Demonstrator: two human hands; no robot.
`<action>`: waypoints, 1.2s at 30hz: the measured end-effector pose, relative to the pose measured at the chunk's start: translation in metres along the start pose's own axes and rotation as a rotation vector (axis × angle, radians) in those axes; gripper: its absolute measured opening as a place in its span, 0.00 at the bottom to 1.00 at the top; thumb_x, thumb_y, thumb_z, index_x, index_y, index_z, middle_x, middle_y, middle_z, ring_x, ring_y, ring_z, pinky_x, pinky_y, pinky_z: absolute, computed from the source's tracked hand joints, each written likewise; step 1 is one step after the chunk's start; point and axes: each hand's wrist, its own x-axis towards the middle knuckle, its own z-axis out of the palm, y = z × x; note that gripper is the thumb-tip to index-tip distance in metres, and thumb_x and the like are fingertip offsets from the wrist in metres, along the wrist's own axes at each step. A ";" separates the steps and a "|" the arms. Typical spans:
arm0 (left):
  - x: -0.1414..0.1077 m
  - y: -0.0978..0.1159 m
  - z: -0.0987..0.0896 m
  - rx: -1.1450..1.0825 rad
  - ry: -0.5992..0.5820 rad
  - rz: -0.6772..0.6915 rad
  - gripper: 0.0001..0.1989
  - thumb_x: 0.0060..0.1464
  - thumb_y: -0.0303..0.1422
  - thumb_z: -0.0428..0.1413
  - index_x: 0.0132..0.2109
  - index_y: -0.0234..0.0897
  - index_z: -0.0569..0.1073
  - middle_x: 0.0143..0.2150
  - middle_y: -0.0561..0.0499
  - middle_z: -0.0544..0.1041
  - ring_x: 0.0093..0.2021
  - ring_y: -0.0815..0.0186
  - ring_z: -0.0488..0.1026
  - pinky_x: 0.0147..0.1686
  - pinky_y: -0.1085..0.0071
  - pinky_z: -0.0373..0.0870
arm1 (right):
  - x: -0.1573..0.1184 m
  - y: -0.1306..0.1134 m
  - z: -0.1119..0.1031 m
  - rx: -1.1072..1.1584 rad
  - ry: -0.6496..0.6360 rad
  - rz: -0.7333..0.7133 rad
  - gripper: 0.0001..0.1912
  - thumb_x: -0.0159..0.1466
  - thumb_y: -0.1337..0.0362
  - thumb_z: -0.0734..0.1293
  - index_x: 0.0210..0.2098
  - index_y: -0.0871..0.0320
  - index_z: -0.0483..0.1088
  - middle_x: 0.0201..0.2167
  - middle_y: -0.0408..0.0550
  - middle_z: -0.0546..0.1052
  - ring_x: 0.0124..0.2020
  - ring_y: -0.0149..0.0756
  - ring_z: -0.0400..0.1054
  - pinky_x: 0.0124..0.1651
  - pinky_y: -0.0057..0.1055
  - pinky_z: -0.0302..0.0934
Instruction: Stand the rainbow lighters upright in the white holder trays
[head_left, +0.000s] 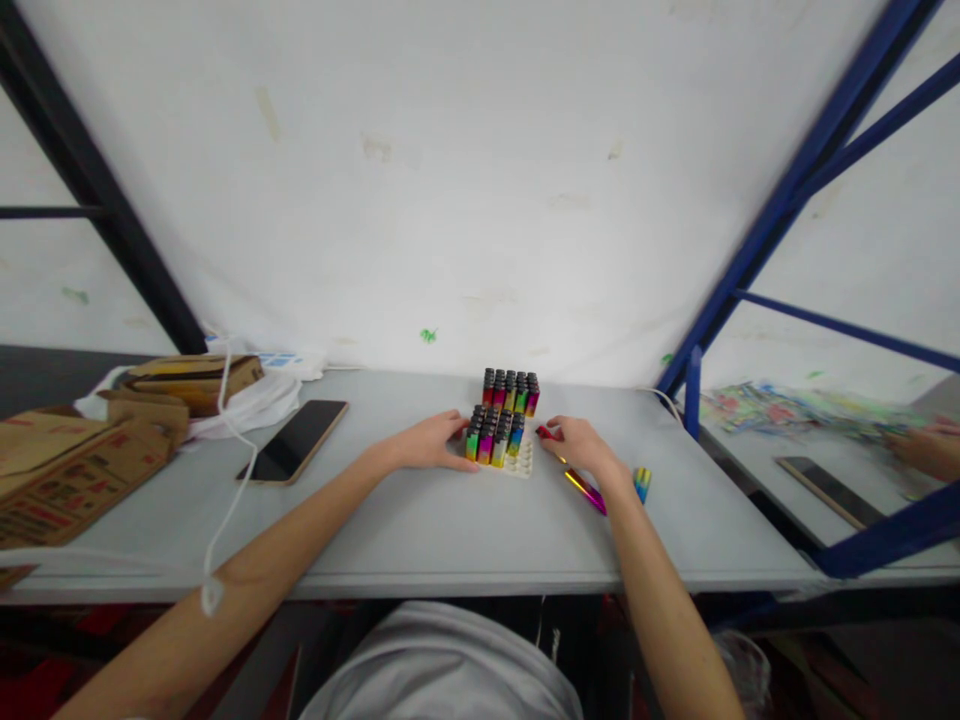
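Note:
My left hand (435, 443) is at the left end of a white tray (517, 467) with round holes, thumb and fingers curved about its edge. Upright lighters (493, 437) with black tops and shiny rainbow bodies stand in the tray. The tray's front right part shows bare holes. To the right of the tray, my right hand (579, 446) pinches a red lighter (544, 433), partly hidden by the fingers. Under that hand and wrist, a gold and purple lighter (586, 492) lies on the table. A blue and yellow lighter (642, 484) lies just right of my wrist.
Behind the tray stands another block of upright lighters (511, 390). A phone (296, 440) lies left, beside cardboard boxes (90, 455) and a hanging white cable (225, 400). Blue frame posts (750, 240) edge the right side. Beyond them are another person's blurred hand (926, 450) and a phone (829, 490).

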 end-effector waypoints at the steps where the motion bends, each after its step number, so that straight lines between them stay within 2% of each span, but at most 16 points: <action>1: 0.000 0.000 0.000 0.002 0.001 -0.002 0.35 0.48 0.63 0.64 0.47 0.36 0.76 0.44 0.45 0.74 0.42 0.55 0.73 0.44 0.63 0.71 | 0.001 0.001 -0.002 0.021 0.018 -0.015 0.10 0.70 0.65 0.67 0.46 0.63 0.79 0.41 0.59 0.84 0.43 0.45 0.79 0.44 0.32 0.62; 3: 0.000 0.000 0.000 0.009 0.006 0.000 0.34 0.48 0.63 0.64 0.45 0.36 0.76 0.43 0.45 0.74 0.42 0.55 0.73 0.43 0.63 0.71 | 0.003 0.003 -0.006 0.129 0.075 -0.033 0.10 0.71 0.64 0.64 0.39 0.61 0.77 0.34 0.55 0.83 0.38 0.43 0.78 0.43 0.32 0.63; 5: 0.000 -0.001 0.001 0.010 0.011 0.009 0.34 0.48 0.63 0.64 0.45 0.36 0.76 0.43 0.45 0.74 0.42 0.55 0.73 0.43 0.63 0.71 | 0.003 0.004 -0.009 0.357 0.155 -0.047 0.10 0.72 0.60 0.63 0.40 0.59 0.73 0.31 0.50 0.80 0.33 0.39 0.76 0.41 0.32 0.64; 7: 0.000 -0.002 0.002 -0.001 0.016 0.019 0.34 0.48 0.63 0.64 0.45 0.36 0.77 0.43 0.45 0.74 0.42 0.55 0.73 0.43 0.63 0.71 | 0.003 0.002 -0.012 0.628 0.208 -0.084 0.12 0.71 0.55 0.63 0.43 0.57 0.69 0.34 0.46 0.78 0.28 0.34 0.72 0.37 0.31 0.64; 9: 0.000 -0.003 0.002 -0.013 0.020 0.021 0.34 0.48 0.63 0.65 0.46 0.36 0.77 0.43 0.46 0.75 0.42 0.55 0.73 0.43 0.64 0.71 | 0.001 -0.001 -0.013 0.839 0.196 -0.127 0.16 0.69 0.49 0.64 0.44 0.55 0.67 0.33 0.42 0.75 0.24 0.30 0.66 0.31 0.29 0.61; 11: 0.000 -0.003 0.003 -0.018 0.027 0.012 0.35 0.47 0.63 0.65 0.45 0.36 0.77 0.44 0.46 0.75 0.42 0.55 0.73 0.43 0.64 0.71 | -0.001 -0.007 -0.015 0.934 0.141 -0.149 0.20 0.67 0.44 0.65 0.44 0.54 0.66 0.29 0.38 0.69 0.22 0.28 0.59 0.27 0.27 0.56; 15: 0.000 -0.001 0.002 -0.024 0.032 0.006 0.34 0.46 0.62 0.66 0.46 0.37 0.78 0.44 0.46 0.75 0.41 0.55 0.73 0.43 0.64 0.71 | -0.007 -0.021 -0.020 0.862 0.111 -0.159 0.25 0.67 0.37 0.63 0.37 0.54 0.66 0.23 0.35 0.61 0.22 0.29 0.54 0.24 0.27 0.51; 22: 0.000 0.001 0.001 -0.030 0.015 0.005 0.34 0.47 0.63 0.64 0.46 0.37 0.77 0.43 0.46 0.74 0.41 0.55 0.73 0.43 0.64 0.71 | -0.017 -0.045 -0.022 0.681 0.122 -0.327 0.30 0.71 0.35 0.59 0.28 0.54 0.59 0.23 0.38 0.60 0.24 0.31 0.53 0.27 0.29 0.49; 26: 0.000 0.000 0.002 -0.017 0.008 0.003 0.34 0.48 0.64 0.64 0.45 0.37 0.77 0.42 0.46 0.74 0.40 0.56 0.73 0.42 0.64 0.71 | -0.016 -0.055 -0.015 0.594 0.176 -0.296 0.32 0.69 0.34 0.59 0.23 0.53 0.55 0.21 0.38 0.54 0.24 0.30 0.49 0.27 0.30 0.44; 29: 0.001 0.000 0.002 -0.009 0.004 0.003 0.34 0.48 0.63 0.64 0.45 0.37 0.77 0.42 0.47 0.74 0.40 0.56 0.73 0.42 0.64 0.71 | -0.014 -0.057 -0.009 0.526 0.240 -0.247 0.31 0.67 0.38 0.62 0.20 0.53 0.52 0.19 0.38 0.52 0.24 0.29 0.47 0.28 0.30 0.42; 32: 0.001 0.000 0.001 -0.007 0.007 0.013 0.34 0.48 0.63 0.65 0.47 0.38 0.77 0.41 0.47 0.73 0.41 0.56 0.73 0.42 0.64 0.71 | -0.012 -0.057 -0.005 0.484 0.301 -0.224 0.26 0.65 0.46 0.61 0.18 0.53 0.52 0.18 0.38 0.52 0.23 0.29 0.48 0.28 0.30 0.41; 36: 0.001 0.001 0.001 -0.008 0.006 0.012 0.35 0.48 0.62 0.65 0.48 0.36 0.77 0.42 0.46 0.73 0.41 0.55 0.73 0.42 0.64 0.70 | -0.012 -0.056 -0.004 0.448 0.326 -0.231 0.20 0.62 0.53 0.61 0.18 0.53 0.53 0.18 0.38 0.53 0.24 0.29 0.50 0.29 0.30 0.42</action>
